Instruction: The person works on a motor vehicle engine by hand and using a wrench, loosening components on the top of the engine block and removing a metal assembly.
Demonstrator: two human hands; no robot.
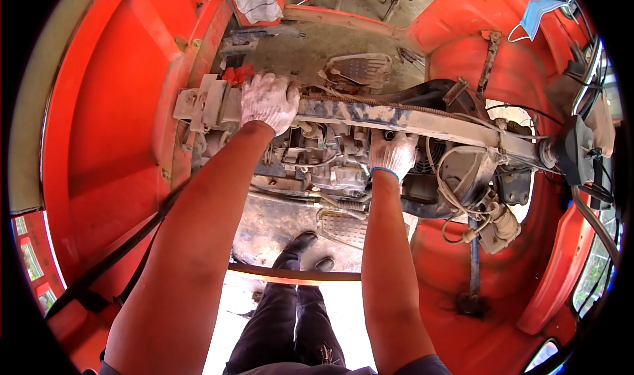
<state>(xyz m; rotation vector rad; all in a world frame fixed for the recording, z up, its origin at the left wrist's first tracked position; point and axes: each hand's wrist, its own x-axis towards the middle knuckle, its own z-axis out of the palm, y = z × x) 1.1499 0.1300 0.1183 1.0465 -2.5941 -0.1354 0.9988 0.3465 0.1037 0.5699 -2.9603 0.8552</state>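
A long, worn metal beam (409,119) runs across the open engine bay in front of me. My left hand (269,102), in a white knit glove, lies over the beam's left part with its fingers curled across the top toward the far side. Farther right, my right hand (392,154), gloved the same way with a blue cuff edge, reaches in beneath the beam. Its fingertips are hidden there, so what they touch cannot be seen. Between both hands sits a dusty engine (340,175) with hoses and metal fittings. A red rag or plastic piece (238,74) lies just beyond my left hand.
Red body panels (125,111) rise on both sides. Loose cables (446,177) and a cylindrical part (503,224) hang at the right. A steering column (578,152) juts in there, with a blue face mask (540,13) above. Perforated foot plates (360,69) lie beyond the beam.
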